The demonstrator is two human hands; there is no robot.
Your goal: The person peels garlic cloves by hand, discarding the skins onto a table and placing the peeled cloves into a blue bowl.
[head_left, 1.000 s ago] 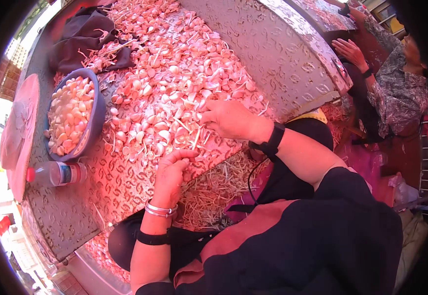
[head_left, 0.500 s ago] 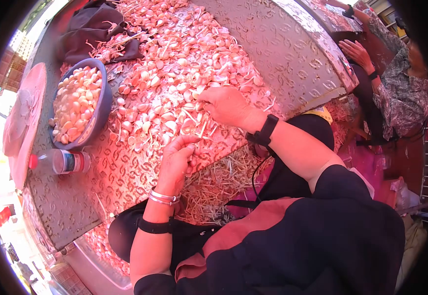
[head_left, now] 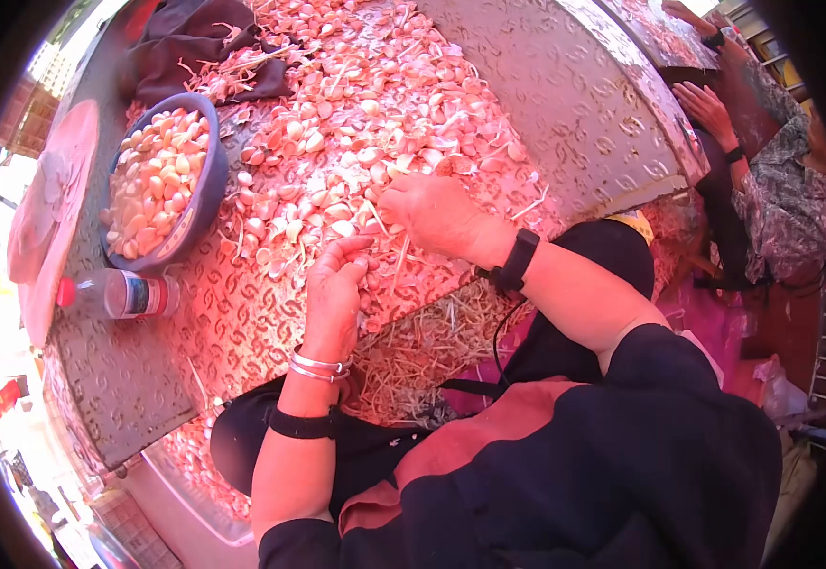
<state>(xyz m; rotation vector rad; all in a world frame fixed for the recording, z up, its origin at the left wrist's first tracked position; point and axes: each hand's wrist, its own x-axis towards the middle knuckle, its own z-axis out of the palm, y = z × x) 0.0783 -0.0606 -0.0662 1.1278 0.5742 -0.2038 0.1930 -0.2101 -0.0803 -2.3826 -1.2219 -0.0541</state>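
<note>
Both hands have been closing together; left hand (head_left: 335, 289) is curling around garlic cloves (head_left: 356, 180) at the desk (head_left: 565, 104) edge, right hand (head_left: 429, 211) pinching a stalk (head_left: 399, 260).

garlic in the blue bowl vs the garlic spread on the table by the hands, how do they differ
The garlic in the blue bowl looks pale, smooth and clean; the garlic spread on the table looks pinker and is mixed with dry stems and skins. The bowl's cloves are heaped within its rim; the table's lie loose in a wide layer, where the left hand and right hand work. Both are separate cloves.
</note>
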